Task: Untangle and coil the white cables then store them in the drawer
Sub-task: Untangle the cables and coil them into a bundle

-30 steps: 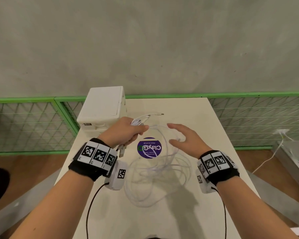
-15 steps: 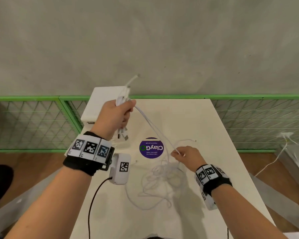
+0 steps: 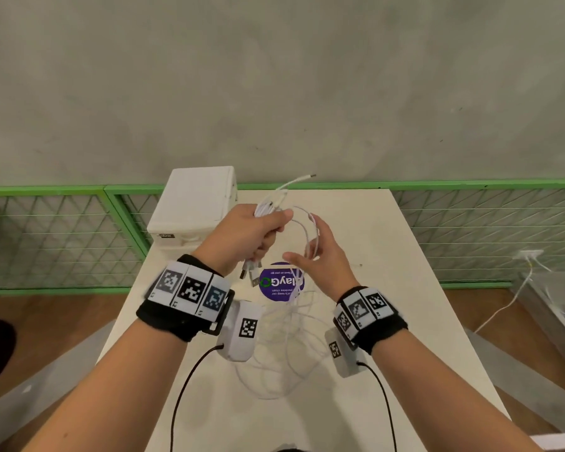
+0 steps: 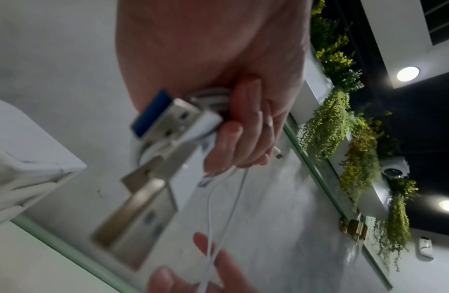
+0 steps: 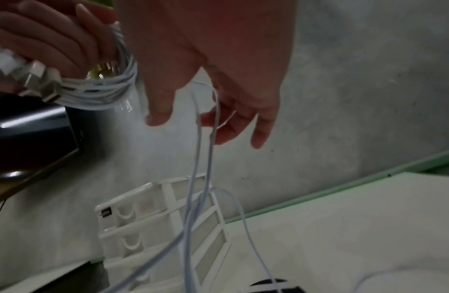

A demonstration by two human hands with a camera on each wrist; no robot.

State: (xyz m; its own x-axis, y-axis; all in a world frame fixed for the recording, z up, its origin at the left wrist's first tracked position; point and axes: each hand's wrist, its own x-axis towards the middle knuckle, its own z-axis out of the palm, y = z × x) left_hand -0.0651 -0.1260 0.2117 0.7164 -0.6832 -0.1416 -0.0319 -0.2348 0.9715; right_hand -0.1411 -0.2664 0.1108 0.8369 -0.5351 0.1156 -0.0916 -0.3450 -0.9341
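Both hands raised over the white tabletop (image 3: 388,288), close together but not touching. Left hand (image 3: 245,233) fisted tight round a bundle of white cables (image 3: 268,207); USB plugs (image 3: 252,272) stick out below the fist, one slim connector end (image 3: 307,176) pokes up past the knuckles. Left wrist view confirms fingers (image 4: 243,123) curled over the gathered strands and a blue-tongued USB plug (image 4: 163,117). Right hand (image 3: 320,256) loose, fingers spread and nearly straight, two thin strands draped across them and hanging down; right wrist view shows the strands (image 5: 201,148) passing over the fingers (image 5: 233,126), no pinch visible. The rest of the cables lies in a slack tangle (image 3: 284,347) on the tabletop below the wrists, partly over a purple round sticker (image 3: 274,285). White drawer unit (image 3: 196,207) stands at the tabletop's far left corner, drawers closed. Grey wall (image 3: 274,76) behind, green mesh railing (image 3: 62,236) to either side.
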